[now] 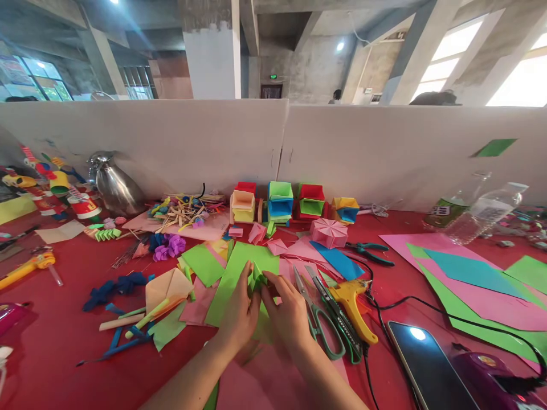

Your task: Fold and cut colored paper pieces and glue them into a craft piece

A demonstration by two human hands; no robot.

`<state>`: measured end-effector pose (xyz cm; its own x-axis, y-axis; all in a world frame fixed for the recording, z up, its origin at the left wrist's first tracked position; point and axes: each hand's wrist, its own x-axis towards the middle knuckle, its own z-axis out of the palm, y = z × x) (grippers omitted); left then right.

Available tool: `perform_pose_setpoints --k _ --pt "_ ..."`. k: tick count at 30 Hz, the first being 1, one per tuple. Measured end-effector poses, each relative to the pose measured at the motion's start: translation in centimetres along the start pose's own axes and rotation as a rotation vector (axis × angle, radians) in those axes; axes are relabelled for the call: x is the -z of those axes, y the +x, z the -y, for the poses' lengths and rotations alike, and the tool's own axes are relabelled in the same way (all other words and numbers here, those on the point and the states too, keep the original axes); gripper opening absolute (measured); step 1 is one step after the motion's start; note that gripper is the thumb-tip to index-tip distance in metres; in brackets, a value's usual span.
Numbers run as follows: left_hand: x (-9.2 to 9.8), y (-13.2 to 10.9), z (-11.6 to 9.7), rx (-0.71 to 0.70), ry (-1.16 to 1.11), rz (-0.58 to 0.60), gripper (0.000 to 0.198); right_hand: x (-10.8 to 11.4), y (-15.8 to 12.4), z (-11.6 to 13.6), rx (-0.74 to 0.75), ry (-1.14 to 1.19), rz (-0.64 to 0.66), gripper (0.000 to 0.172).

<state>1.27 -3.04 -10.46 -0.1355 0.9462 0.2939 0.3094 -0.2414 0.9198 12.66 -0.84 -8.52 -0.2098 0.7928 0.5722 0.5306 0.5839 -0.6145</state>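
Observation:
Both hands meet near the middle of the head view, over green and pink paper. My left hand (240,310) pinches the left side of a small folded green paper piece (256,274). On its right side, the fingers of my right hand (287,306) close on the same piece. Beneath and behind them lies a flat green sheet (243,259). Green-handled scissors (320,324), a cutter (337,307) and a yellow glue gun (352,302) lie just right of my right hand.
Folded paper boxes (280,202) stand along the white partition (192,136). Rolled paper tubes (154,316) lie at left, a steel jug (115,182) behind. Pliers (370,252), a phone (431,364), a black cable (421,300), coloured sheets (474,273) and plastic bottles (487,213) are at right.

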Motion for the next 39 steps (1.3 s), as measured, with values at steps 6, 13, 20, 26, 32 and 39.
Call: perform_pose_setpoints --k 6,13,20,26,32,39 --pt "0.0 0.0 -0.8 0.01 -0.056 -0.01 0.042 0.2 0.0 0.1 0.03 0.041 0.011 0.033" --pt "0.2 -0.2 -1.0 0.019 -0.106 -0.019 0.041 0.5 0.1 0.1 0.062 0.091 0.042 0.03" --pt "0.3 -0.3 -0.7 -0.111 -0.045 -0.013 0.045 0.8 0.1 0.2 0.075 0.13 0.07 0.039" --pt "0.4 -0.3 -0.8 -0.114 -0.061 -0.02 0.042 0.9 0.1 0.2 0.075 0.149 0.082 0.04" --pt "0.4 -0.4 -1.0 -0.126 -0.073 -0.008 0.042 1.0 0.1 0.0 0.08 0.133 0.105 0.045" --pt "0.8 0.1 -1.0 0.135 -0.384 0.032 0.034 2.0 0.3 0.2 0.102 0.106 0.19 0.043"
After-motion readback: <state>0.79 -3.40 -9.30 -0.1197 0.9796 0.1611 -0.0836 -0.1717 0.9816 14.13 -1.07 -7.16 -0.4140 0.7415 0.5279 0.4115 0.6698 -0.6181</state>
